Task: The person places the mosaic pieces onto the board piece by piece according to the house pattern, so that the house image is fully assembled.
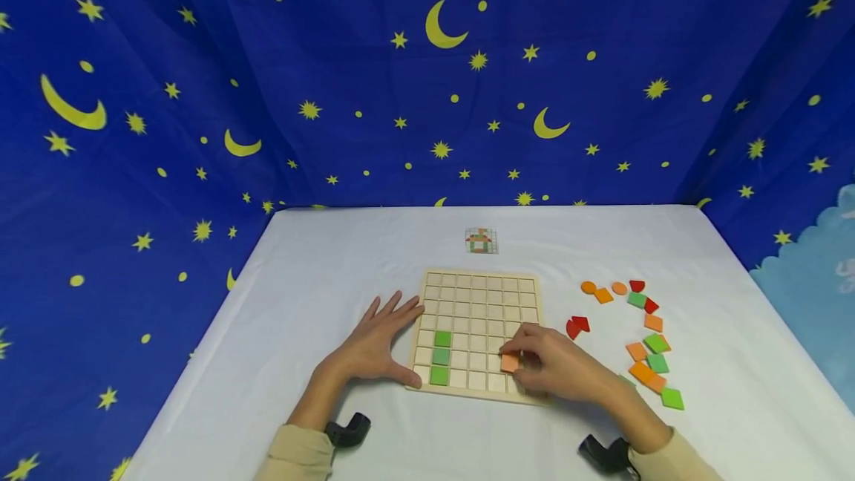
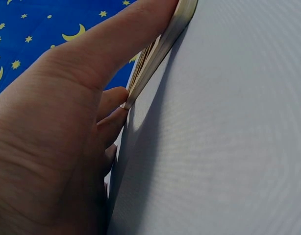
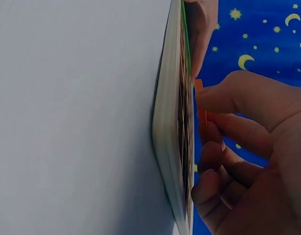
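A wooden grid board (image 1: 477, 325) lies on the white table, with two bright green square tiles (image 1: 443, 338) and a darker green tile (image 1: 441, 356) stacked in one column at its lower left. My left hand (image 1: 370, 344) spreads along the board's left edge, thumb at the lower corner and fingertips at the side. Over the board's lower right, my right hand (image 1: 561, 362) pinches an orange square tile (image 1: 510, 362) between thumb and fingers. In the right wrist view that orange tile (image 3: 200, 100) stands close over the board's surface.
Right of the board lie loose tiles: two red quarter-round pieces (image 1: 580, 324), orange circles (image 1: 588, 287), and several orange and green squares (image 1: 672, 398). A small pattern card (image 1: 482, 240) lies behind the board. Blue star-printed cloth (image 1: 414, 80) walls the table's back and sides.
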Available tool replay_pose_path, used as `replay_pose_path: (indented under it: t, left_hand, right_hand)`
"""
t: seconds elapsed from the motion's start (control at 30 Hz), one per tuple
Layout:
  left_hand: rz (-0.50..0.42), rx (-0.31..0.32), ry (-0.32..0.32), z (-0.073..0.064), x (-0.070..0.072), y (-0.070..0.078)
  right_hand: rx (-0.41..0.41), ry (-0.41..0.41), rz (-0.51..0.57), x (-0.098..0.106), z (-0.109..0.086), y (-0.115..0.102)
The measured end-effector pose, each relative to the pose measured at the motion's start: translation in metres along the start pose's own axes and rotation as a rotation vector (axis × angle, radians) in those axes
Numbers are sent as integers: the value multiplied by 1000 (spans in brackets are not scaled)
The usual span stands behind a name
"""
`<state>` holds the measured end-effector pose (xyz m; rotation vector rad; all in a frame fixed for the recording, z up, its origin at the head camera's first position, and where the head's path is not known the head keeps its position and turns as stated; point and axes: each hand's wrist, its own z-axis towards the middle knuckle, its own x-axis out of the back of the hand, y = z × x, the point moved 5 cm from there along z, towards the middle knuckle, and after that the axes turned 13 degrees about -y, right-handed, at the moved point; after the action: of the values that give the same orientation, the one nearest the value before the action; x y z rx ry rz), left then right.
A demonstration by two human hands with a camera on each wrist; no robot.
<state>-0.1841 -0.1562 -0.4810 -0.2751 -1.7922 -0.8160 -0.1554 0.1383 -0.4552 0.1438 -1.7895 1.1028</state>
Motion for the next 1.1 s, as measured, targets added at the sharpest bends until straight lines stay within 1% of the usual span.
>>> replay_pose_path:
  t: [0.13,0.27,0.37,0.73,1.0,1.1]
  left_hand:
    - [-1,17,-11,0,0,-1]
    - [-6,12,-4,-1,0,0]
    - [-5,5,-1,-1,1,0]
    - [-4,43,-25,1,-2,-2]
    - [-1,20,-7,0,-1,-1]
    - [0,20,-8,0,-1,0]
  right_hand:
    - [45,10,-39,-4,4,-6]
    - [85,16,-64,-8,10,-13]
    - [93,10,-60,-11,15,-17]
    - [101,-24,-81,-22,31,-31]
    - [144,-39,-80,-26,38,-39]
    - [155,-46,-78,-27,41,-41]
